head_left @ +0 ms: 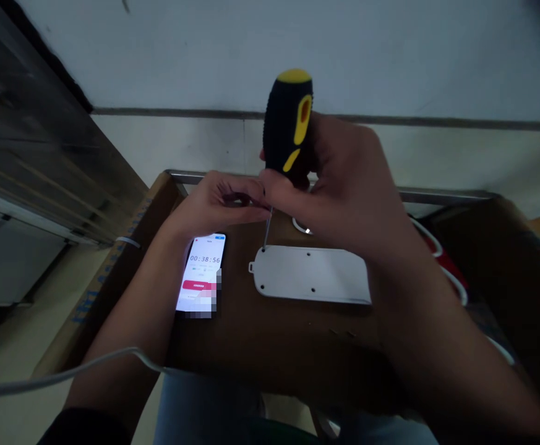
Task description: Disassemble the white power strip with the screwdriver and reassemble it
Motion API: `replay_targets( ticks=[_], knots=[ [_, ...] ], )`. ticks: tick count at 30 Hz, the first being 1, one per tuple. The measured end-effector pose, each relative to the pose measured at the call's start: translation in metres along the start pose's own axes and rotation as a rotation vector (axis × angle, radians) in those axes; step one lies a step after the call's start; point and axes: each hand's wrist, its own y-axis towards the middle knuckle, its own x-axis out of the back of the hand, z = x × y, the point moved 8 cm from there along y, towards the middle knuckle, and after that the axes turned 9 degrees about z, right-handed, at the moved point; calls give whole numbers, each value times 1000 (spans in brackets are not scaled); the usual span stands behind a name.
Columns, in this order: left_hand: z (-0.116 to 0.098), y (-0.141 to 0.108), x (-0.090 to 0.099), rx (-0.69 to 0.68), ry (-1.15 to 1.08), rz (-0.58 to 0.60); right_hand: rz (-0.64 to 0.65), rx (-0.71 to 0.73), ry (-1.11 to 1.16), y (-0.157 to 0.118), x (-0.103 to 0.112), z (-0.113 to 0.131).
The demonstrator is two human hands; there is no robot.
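Nearest, a pair of blue-clad legs (195, 408) below the worktop (255, 346), which has a brown surface; one pale cable (65, 374), entering from the left and passing across the left forearm. On the worktop, two small dark pieces (351, 334), too small to identify. One phone (202, 269), screen lit, timer reading 00:38:56, beside the left forearm. One white case (316, 275), flat, with dark round holes and a small loop at its left end; lying on the worktop right of the phone, its right end hidden by the right arm. One screwdriver (289, 123), black and yellow handle, slightly tilted, tip at the case's upper left hole. Right hand (344, 179): fingers clamped around the handle. Left hand (211, 207): thumb and finger drawn close at the upper shaft; whether they grip it, cannot tell. Farthest, a metal rail (446, 196) and a pale wall (181, 62).
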Motion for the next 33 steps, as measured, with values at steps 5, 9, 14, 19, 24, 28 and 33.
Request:
replay_targets(
  ticks=[5,9,14,19,24,28,33],
  knots=[
    [-1,0,-3,5,21,13,46,12,24,0,-2,2],
    [2,0,-3,10,26,-3,80,-15,-22,1,-3,-1],
    [1,1,-10,34,11,94,103,-54,-68,2,-5,0],
    [-1,2,-12,75,35,96,106,-72,-123,2,-5,3],
    [-2,3,-13,96,22,51,119,-68,-117,2,-5,4],
    [1,3,-12,94,6,50,114,-68,-90,1,-4,4],
    [0,2,-13,32,-43,73,128,-93,-110,1,-5,3]
  ],
)
